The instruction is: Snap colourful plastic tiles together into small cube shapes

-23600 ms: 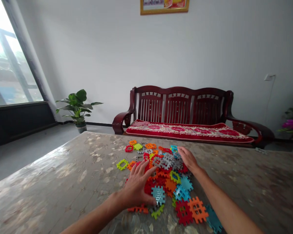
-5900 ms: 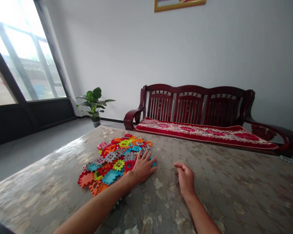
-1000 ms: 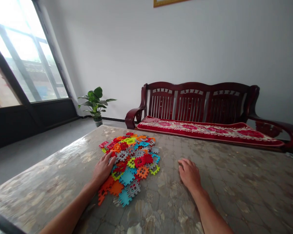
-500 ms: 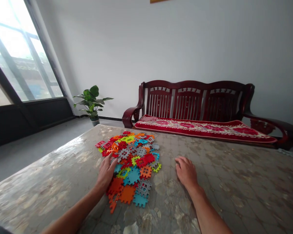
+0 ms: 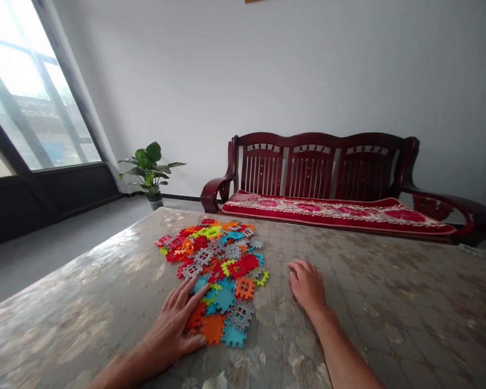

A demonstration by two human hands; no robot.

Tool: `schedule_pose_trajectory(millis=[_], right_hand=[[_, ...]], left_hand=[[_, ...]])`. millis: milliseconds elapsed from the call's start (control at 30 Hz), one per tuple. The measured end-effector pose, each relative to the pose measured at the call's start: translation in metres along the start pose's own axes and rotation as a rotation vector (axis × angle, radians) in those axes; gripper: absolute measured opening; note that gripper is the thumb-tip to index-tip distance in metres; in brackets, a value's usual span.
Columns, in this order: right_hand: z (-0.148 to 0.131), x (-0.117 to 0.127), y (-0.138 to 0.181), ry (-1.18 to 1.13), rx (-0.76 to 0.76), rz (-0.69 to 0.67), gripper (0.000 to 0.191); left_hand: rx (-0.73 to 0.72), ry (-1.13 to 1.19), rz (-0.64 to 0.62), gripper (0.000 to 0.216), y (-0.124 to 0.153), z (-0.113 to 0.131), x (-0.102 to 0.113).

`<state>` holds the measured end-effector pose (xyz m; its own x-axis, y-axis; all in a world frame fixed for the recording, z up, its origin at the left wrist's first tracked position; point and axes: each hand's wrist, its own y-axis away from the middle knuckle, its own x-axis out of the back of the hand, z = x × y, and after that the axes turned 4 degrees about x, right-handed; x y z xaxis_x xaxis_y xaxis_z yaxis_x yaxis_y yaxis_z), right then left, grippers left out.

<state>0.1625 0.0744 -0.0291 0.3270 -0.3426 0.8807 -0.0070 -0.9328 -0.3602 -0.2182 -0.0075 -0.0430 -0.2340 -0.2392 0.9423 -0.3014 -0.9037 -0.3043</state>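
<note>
A loose pile of interlocking plastic building tiles (image 5: 222, 298) in red, orange, blue, grey and lime green lies on the patterned tabletop (image 5: 267, 346). My left hand (image 5: 178, 313) rests at the pile's near left edge, fingers spread over the tiles. Its thumb lies by an orange tile (image 5: 213, 328), and the fingertips reach a blue tile (image 5: 199, 284). Under the palm, some tiles are hidden. Right of the pile, apart from it, my right hand (image 5: 308, 286) lies on the tabletop with its fingers loosely bent and nothing visible in it.
Behind the table stands a dark red wooden bench (image 5: 311, 167) with a red floral cover (image 5: 340, 210). A potted plant (image 5: 149, 170) is on the floor at the left, near the window (image 5: 36, 92). A small grey piece (image 5: 471, 250) lies at the table's far right.
My left hand has moved nearer along the pile's left side and spread its fingers over the near tiles. Some tiles there have shifted slightly. My right hand stays in place.
</note>
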Motion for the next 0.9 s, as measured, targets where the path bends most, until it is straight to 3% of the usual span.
schedule_pose_trajectory(millis=[233, 433, 633, 767, 900], right_hand=[[0.000, 0.000, 0.000, 0.006, 0.006, -0.007, 0.034], [0.005, -0.005, -0.002, -0.093, -0.019, 0.027, 0.034], [0.020, -0.009, -0.010, -0.598, -0.131, 0.147, 0.038], [0.031, -0.003, -0.014, -1.011, -0.298, 0.164, 0.048], [0.046, 0.005, -0.015, -1.127, -0.410, 0.306, 0.049]], left_hand=[[-0.024, -0.022, 0.023, 0.087, -0.009, 0.047, -0.016], [-0.037, 0.047, -0.087, 0.082, -0.025, 0.092, -0.014], [-0.034, 0.141, -0.263, 0.079, -0.059, 0.135, -0.015], [0.004, 0.180, -0.328, 0.082, -0.088, 0.164, -0.018], [-0.011, 0.238, -0.383, 0.082, -0.107, 0.187, -0.017]])
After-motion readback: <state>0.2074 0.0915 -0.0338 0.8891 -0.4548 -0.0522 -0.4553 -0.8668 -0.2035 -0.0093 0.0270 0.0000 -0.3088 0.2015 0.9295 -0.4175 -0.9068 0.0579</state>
